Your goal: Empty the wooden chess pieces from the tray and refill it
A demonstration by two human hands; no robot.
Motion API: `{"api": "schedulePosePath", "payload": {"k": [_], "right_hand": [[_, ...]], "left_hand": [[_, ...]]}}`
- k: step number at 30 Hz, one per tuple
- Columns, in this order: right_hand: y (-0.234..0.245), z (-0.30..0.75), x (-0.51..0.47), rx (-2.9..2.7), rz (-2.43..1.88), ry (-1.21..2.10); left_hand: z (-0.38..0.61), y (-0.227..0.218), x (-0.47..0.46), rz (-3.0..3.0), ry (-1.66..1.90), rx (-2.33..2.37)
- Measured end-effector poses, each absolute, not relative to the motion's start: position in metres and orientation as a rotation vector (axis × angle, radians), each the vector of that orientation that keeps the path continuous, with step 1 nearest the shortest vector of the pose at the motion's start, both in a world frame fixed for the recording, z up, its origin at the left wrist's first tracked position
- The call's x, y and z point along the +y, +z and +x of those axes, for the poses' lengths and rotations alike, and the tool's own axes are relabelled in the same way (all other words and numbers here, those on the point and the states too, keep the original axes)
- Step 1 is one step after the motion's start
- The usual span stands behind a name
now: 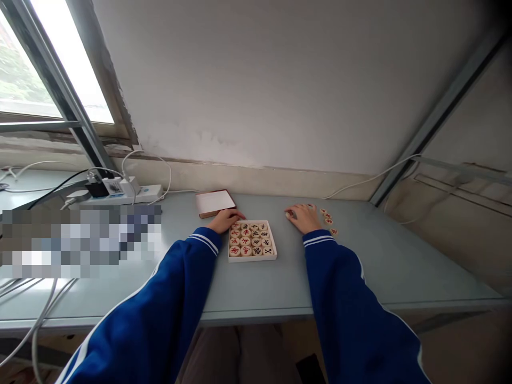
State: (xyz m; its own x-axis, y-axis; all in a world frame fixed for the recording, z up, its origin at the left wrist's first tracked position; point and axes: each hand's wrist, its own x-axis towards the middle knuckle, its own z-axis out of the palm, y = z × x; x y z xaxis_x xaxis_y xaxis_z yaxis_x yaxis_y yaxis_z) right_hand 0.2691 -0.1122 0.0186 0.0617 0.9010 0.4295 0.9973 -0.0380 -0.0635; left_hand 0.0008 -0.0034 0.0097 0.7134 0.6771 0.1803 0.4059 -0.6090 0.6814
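Observation:
A shallow white box (pixel 253 260) lies on the desk with rows of round Chinese chess pieces (pixel 256 241) in it, marked in red and black characters. At its back left corner rests my left hand (pixel 224 220), fingers stretched along the far rim. To the right of the box, my right hand (pixel 304 217) is bent low over the desk, its thumb and fingers closed about a Chinese chess piece (pixel 290 214). Several loose red-marked pieces (pixel 328 221) lie just right of that hand. Another is partly hidden behind its fingers.
Behind the left hand lies a box lid (pixel 216 202), inner side up. A white power strip (pixel 150 193) with plugs and cables stands at the back left. A pixelated patch covers the desk's left. The wall and a metal post (pixel 400 173) bound the desk (pixel 256 290).

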Motion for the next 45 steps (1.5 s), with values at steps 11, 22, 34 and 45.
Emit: {"api": "schedulePosePath", "payload": {"k": [11,22,34,45], "right_hand": [[0.026,0.294,-0.134,-1.807,-2.015,-0.272],[0.033,0.152,-0.131,-2.261,-1.313,0.211],[0.026,0.254,-0.128,-1.915,-1.888,-0.121],[0.036,0.250,-0.139,-1.891,-1.937,-0.222]], "left_hand": [[-0.001,0.008,-0.002,2.255,0.589,0.803],[-0.001,0.006,0.001,2.335,0.630,0.739],[-0.003,0.009,-0.003,2.276,0.606,0.798],[-0.001,0.007,-0.001,2.268,0.609,0.789]]}}
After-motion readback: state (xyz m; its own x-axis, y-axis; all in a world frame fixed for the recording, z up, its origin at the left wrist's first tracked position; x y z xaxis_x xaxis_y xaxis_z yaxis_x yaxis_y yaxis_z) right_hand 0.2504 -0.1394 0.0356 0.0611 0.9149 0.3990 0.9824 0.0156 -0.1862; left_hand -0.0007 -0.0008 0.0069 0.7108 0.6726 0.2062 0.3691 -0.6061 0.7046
